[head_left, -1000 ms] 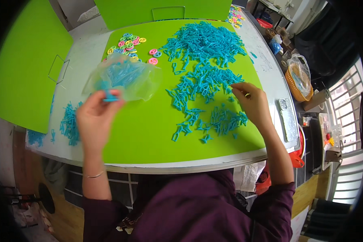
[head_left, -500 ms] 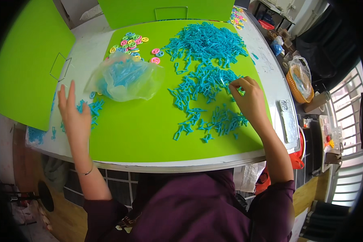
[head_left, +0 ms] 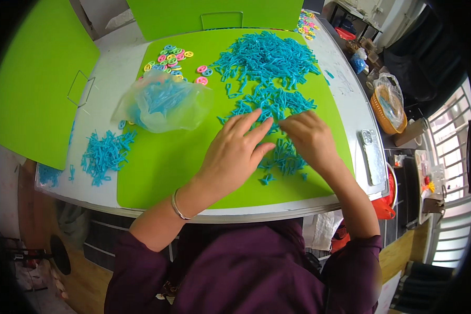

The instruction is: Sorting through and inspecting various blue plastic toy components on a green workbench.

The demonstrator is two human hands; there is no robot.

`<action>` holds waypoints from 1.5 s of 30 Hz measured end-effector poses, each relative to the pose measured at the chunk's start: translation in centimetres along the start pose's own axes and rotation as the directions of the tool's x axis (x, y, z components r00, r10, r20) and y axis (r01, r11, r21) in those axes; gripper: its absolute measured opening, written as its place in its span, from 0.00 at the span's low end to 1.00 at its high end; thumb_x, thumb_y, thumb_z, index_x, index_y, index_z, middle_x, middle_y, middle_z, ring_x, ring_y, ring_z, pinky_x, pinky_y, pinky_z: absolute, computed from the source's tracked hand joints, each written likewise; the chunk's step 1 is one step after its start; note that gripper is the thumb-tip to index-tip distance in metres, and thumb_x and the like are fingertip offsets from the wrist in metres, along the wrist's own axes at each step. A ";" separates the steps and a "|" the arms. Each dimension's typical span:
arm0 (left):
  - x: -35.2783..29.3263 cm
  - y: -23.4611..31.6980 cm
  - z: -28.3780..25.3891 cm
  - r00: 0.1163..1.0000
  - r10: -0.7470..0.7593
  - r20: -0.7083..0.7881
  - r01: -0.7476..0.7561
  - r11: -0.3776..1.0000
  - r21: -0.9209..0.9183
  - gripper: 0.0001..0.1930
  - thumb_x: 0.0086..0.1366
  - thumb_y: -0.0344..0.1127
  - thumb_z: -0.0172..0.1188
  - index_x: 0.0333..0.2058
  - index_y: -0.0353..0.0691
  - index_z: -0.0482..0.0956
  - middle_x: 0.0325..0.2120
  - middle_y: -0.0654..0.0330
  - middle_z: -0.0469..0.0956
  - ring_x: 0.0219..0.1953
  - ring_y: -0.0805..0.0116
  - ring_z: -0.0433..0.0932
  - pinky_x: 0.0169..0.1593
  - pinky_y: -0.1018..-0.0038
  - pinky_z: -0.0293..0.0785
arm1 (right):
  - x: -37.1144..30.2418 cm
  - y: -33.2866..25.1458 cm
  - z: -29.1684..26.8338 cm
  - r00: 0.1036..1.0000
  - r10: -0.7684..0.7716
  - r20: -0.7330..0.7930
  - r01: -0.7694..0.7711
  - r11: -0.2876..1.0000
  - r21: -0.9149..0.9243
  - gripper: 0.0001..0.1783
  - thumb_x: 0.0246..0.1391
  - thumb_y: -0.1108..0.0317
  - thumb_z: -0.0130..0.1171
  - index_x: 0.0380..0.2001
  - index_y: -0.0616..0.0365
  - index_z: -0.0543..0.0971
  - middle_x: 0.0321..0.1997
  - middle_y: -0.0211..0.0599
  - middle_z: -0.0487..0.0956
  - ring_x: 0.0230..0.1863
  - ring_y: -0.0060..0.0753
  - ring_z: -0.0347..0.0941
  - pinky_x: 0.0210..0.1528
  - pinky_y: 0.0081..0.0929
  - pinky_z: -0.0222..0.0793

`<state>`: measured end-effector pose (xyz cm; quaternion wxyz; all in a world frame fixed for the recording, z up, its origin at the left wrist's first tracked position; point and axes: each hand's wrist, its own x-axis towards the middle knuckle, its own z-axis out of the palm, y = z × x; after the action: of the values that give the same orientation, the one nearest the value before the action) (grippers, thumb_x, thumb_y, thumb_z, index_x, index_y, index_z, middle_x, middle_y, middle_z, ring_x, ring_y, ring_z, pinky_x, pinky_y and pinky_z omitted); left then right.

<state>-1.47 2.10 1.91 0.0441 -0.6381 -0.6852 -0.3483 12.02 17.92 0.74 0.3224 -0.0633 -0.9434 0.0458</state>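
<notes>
Small teal plastic pieces, slim and forked, lie spread over the green mat (head_left: 167, 178). A big heap (head_left: 269, 55) is at the back, and a looser scatter (head_left: 285, 157) lies nearer me. Over that scatter, my left hand (head_left: 230, 157) has its fingers spread, thumb and fingertips beside the teal pieces, holding nothing I can see. Close to its right, my right hand (head_left: 311, 138) is curled with its fingertips pinched together; what they hold, if anything, is hidden. A clear plastic bag (head_left: 159, 102) with teal pieces inside sits left of centre.
Colourful small rings (head_left: 172, 56) lie behind the bag. Another teal pile (head_left: 105, 154) is on the white table at the left. A phone (head_left: 370, 157) rests by the right edge. Green boards (head_left: 31, 78) stand at the left and back; a wicker basket (head_left: 387, 112) is farther right.
My left hand has swung right from the left pile to the pieces in front of me. My right hand has shifted slightly left and nearer me, fingers still pinched.
</notes>
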 end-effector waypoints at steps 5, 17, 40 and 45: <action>-1.0 -1.8 0.9 0.997 -0.062 -0.049 0.053 0.984 -0.169 0.08 0.57 0.32 0.59 0.34 0.35 0.79 0.25 0.59 0.80 0.26 0.64 0.78 0.30 0.70 0.73 | 0.4 -2.8 0.1 0.999 0.033 -0.029 -0.028 0.990 0.136 0.10 0.39 0.74 0.63 0.30 0.57 0.80 0.29 0.33 0.78 0.31 0.36 0.73 0.34 0.29 0.69; -0.5 -4.3 -1.8 0.845 -0.342 0.410 0.496 0.217 -0.841 0.11 0.63 0.33 0.54 0.41 0.34 0.74 0.36 0.61 0.77 0.38 0.77 0.75 0.44 0.80 0.70 | -0.4 -2.4 1.9 0.962 0.139 0.236 -0.175 0.975 0.139 0.10 0.41 0.71 0.62 0.31 0.55 0.79 0.27 0.35 0.76 0.32 0.39 0.71 0.36 0.33 0.68; -1.3 -2.5 0.5 0.697 -0.201 0.689 0.656 -0.209 -0.725 0.13 0.62 0.33 0.55 0.44 0.37 0.71 0.38 0.59 0.77 0.38 0.70 0.78 0.42 0.75 0.75 | -0.2 -4.1 -1.2 0.753 0.400 0.523 -0.623 0.176 0.762 0.04 0.52 0.73 0.58 0.30 0.62 0.76 0.34 0.34 0.78 0.35 0.21 0.74 0.39 0.18 0.70; -1.2 -2.4 0.0 0.709 -0.227 0.668 0.634 -0.212 -0.744 0.13 0.62 0.32 0.55 0.45 0.36 0.73 0.35 0.59 0.78 0.38 0.70 0.77 0.42 0.75 0.74 | -0.1 -2.9 -1.3 0.778 0.511 0.366 -0.433 0.014 0.901 0.06 0.56 0.68 0.54 0.33 0.59 0.72 0.32 0.34 0.76 0.28 0.20 0.72 0.33 0.18 0.71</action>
<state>-3.46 1.24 0.31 -0.6390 -0.2296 -0.4080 -0.6103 12.65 15.14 2.12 0.2828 -0.1600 -0.6115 0.7214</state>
